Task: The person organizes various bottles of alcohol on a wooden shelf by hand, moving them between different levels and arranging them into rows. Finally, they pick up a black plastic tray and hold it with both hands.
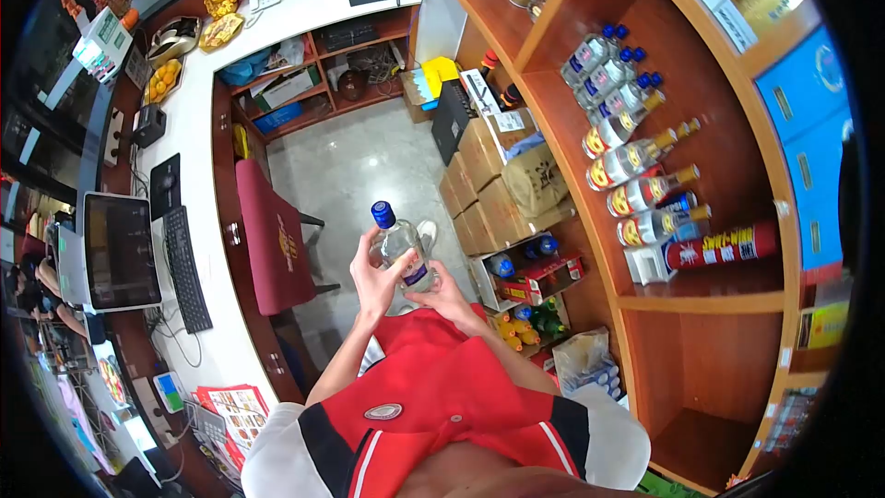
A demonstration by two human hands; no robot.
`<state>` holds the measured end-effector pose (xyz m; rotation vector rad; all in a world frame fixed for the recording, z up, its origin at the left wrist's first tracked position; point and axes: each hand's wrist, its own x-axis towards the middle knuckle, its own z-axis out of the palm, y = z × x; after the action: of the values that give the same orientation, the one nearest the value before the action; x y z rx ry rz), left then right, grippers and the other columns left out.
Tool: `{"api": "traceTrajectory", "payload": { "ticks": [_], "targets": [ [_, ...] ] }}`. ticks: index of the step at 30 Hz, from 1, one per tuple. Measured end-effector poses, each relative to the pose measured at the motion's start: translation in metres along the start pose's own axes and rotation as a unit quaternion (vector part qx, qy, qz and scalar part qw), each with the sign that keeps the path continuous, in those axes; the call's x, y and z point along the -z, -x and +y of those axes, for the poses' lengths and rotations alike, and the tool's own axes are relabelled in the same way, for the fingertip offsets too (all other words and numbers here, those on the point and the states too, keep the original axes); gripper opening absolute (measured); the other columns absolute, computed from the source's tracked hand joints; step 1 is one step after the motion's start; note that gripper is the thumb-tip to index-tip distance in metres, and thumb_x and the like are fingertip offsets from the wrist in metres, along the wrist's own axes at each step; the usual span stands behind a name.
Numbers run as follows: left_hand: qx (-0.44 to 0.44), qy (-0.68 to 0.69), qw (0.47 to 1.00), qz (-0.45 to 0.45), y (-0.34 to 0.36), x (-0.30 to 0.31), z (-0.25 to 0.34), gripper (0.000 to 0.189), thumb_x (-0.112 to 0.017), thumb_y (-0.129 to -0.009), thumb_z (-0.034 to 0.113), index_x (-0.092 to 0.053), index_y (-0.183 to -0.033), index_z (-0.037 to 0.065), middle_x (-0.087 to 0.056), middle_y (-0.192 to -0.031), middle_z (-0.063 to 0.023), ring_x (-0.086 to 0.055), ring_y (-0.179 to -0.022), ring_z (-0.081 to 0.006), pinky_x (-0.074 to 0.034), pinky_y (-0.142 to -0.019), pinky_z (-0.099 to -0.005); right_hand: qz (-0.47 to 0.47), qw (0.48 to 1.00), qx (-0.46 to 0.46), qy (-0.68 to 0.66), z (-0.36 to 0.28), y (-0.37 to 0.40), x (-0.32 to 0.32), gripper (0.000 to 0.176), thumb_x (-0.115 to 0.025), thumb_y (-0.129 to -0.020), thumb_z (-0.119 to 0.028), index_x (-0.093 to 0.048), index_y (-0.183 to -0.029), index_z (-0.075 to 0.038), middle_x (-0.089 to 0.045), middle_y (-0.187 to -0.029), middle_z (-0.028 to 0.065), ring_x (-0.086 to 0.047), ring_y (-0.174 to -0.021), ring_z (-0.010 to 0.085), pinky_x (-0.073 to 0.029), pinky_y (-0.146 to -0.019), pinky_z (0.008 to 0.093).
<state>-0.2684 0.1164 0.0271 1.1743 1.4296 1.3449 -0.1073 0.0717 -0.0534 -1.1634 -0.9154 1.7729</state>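
A clear glass bottle (399, 244) with a blue cap and a blue-and-white label is held upright, slightly tilted, in front of my body. My left hand (374, 269) wraps round its side, the thumb across the label. Under and beside its base, my right hand (442, 290) supports it with the fingers curled. To the right, a wooden shelf (701, 302) holds several similar blue-capped bottles (604, 74) and several bottles with yellow-and-red labels (619, 166). A red spray can (724, 246) lies at the end of that row.
A maroon chair (275, 238) stands left of my hands, beside a white counter (198, 129) with a keyboard (187, 267) and monitor (120, 251). Cardboard boxes (479, 161) are stacked against the shelving. Blue folders (804, 143) sit far right.
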Motion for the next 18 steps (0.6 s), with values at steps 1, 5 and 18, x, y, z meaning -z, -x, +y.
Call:
{"api": "traceTrajectory", "payload": {
  "ticks": [1, 5, 18],
  "targets": [
    [-0.005, 0.001, 1.000, 0.001, -0.022, -0.005, -0.001, 0.064, -0.090, -0.081, 0.013, -0.058, -0.134, 0.000, -0.074, -0.106, -0.0111, -0.070, -0.091, -0.0121, -0.059, -0.076, -0.0295, 0.000, 1.000, -0.001, -0.005, -0.003, -0.023, 0.006, 0.074, -0.085, -0.084, -0.002, -0.042, -0.143, -0.006, -0.070, -0.119, 0.0103, -0.069, -0.101, 0.0160, -0.059, -0.078, 0.0313],
    [-0.019, 0.024, 0.999, -0.010, -0.114, -0.038, 0.011, 0.066, -0.090, -0.081, 0.014, -0.057, -0.137, 0.001, -0.074, -0.108, -0.0127, -0.072, -0.095, -0.0167, -0.061, -0.079, -0.0322, 0.081, 0.976, 0.113, 0.167, -0.054, -0.108, 0.026, 0.074, -0.099, -0.068, -0.025, -0.061, -0.127, -0.003, -0.070, -0.115, 0.0121, -0.065, -0.112, 0.0252, -0.051, -0.099, 0.0394],
    [-0.099, 0.070, 0.986, -0.111, -0.404, -0.167, 0.055, 0.063, -0.089, -0.081, 0.009, -0.054, -0.133, -0.001, -0.066, -0.124, -0.0112, -0.062, -0.111, -0.0156, -0.053, -0.096, -0.0329, 0.215, 0.911, 0.231, 0.266, -0.231, -0.345, 0.090, 0.083, -0.095, -0.071, -0.030, -0.056, -0.138, 0.000, -0.065, -0.122, 0.0181, -0.067, -0.110, 0.0345, -0.058, -0.082, 0.0394]
  ]
}}
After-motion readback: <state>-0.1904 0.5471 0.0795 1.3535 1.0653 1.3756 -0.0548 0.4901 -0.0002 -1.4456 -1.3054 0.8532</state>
